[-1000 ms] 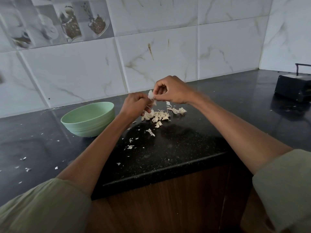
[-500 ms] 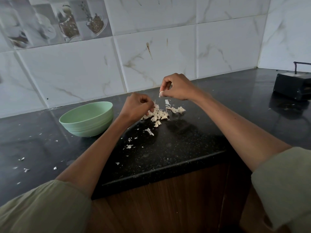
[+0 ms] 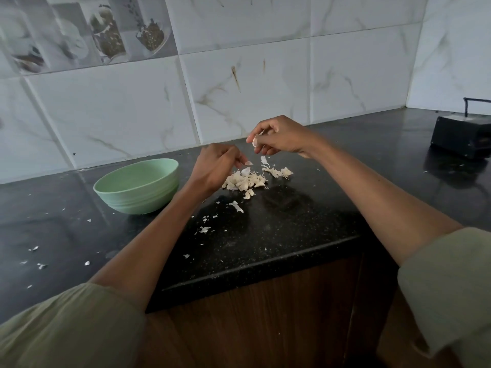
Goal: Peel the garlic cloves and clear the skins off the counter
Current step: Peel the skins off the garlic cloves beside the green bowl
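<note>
A pile of garlic cloves and papery skins (image 3: 245,181) lies on the black counter (image 3: 279,229). My right hand (image 3: 279,136) is raised above the pile and pinches a pale garlic clove (image 3: 255,141) between thumb and fingers. My left hand (image 3: 215,168) sits lower, just left of the pile, and pinches a small piece of skin (image 3: 248,163) at its fingertips. A smaller heap of skins (image 3: 277,172) lies to the right of the pile. Loose skin flakes (image 3: 204,229) are scattered toward the counter's front edge.
A light green bowl (image 3: 138,185) stands left of my left hand. More skin bits (image 3: 37,257) dot the counter's left side. A black box with a handle (image 3: 463,134) sits at the far right. A tiled wall runs behind; the counter edge lies close in front.
My hands have pulled apart: the right one rose to the right with the clove, the left one dropped toward the pile with a piece of skin.
</note>
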Demonstrator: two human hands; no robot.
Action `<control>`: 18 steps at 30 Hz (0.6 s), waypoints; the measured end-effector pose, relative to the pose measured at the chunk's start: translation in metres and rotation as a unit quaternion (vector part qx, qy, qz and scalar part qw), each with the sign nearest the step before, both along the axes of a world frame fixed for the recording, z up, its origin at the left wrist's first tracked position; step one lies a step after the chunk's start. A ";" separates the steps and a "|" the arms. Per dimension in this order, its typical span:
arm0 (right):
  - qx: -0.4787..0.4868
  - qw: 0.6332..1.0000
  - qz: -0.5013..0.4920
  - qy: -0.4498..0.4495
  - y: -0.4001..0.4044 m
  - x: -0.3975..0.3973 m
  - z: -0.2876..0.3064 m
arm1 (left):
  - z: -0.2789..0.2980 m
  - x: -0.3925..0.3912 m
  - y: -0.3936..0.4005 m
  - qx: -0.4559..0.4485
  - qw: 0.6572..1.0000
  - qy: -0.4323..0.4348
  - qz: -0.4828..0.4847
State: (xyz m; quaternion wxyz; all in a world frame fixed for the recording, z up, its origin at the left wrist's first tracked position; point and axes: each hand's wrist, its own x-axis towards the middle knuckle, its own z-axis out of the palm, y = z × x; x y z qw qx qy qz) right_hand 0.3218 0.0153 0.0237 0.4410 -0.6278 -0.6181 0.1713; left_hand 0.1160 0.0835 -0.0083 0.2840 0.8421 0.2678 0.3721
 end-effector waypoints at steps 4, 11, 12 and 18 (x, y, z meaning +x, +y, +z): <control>-0.013 0.999 0.036 0.032 -0.002 0.003 -0.001 | -0.003 0.002 0.007 0.016 0.999 -0.003 0.031; -0.008 0.969 -0.121 -0.216 0.003 0.014 -0.014 | -0.010 0.006 0.018 0.047 0.998 0.009 0.040; -0.011 0.964 -0.135 -0.230 0.003 0.017 -0.016 | -0.010 0.006 0.018 0.051 0.998 0.009 0.040; -0.111 0.945 -0.161 -0.263 0.004 0.020 -0.016 | -0.010 0.005 0.016 0.064 0.997 0.011 0.038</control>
